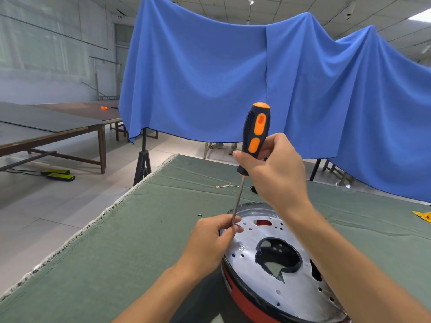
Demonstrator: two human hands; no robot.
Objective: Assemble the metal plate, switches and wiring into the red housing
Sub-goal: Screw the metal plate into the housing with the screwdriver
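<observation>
Head view: I see my right hand (277,169) wrapped round the lower handle of the screwdriver (255,136), holding it nearly upright. My left hand (215,238) pinches the shaft near its tip, at the plate's (293,285) far-left edge. The plate lies in the red housing (245,301), which sits on the green tabletop (140,241) at lower right. A blue cloth (210,78) hangs behind.
</observation>
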